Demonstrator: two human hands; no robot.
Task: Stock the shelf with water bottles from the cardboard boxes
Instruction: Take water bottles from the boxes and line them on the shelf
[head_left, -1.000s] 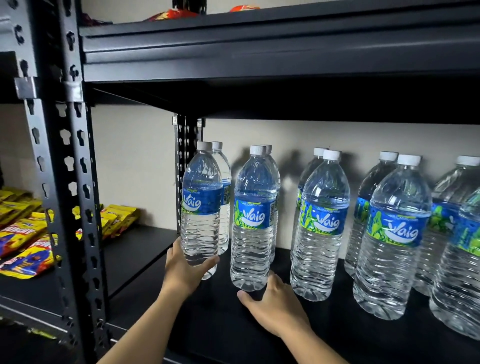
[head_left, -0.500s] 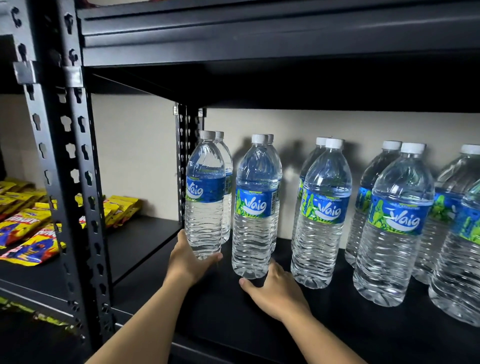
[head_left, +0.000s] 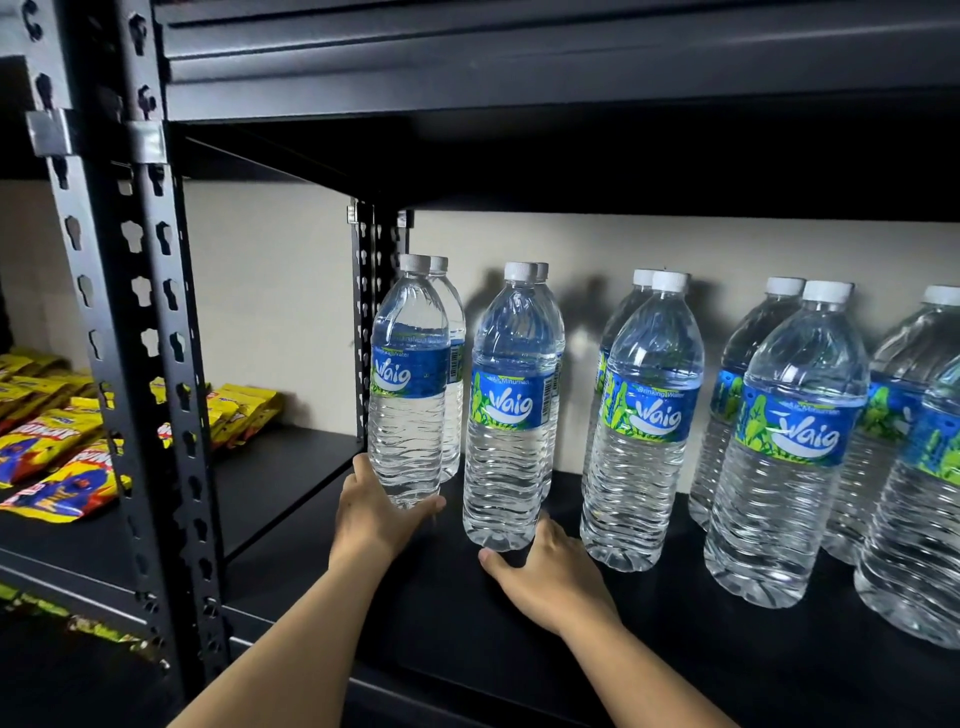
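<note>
The black shelf (head_left: 447, 639) carries a double row of tall water bottles. They are full, so probably heavy, with thin, slick walls that give when squeezed, and the ribbed base looks like the firmest hold. The left hand (head_left: 374, 514) grips the base of the leftmost front bottle (head_left: 408, 395) at the shelf's left end. The right hand (head_left: 550, 577) curls round the base of the neighbouring bottle (head_left: 511, 415). Both grips match a second ago, but the leftmost bottle now sits slightly deeper.

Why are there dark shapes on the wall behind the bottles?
Head view: they are shadows that the bottles cast on the wall, so light comes from the front; the same view is nearly black under the upper shelf, and its wide lens tilts the right-hand bottles.
</note>
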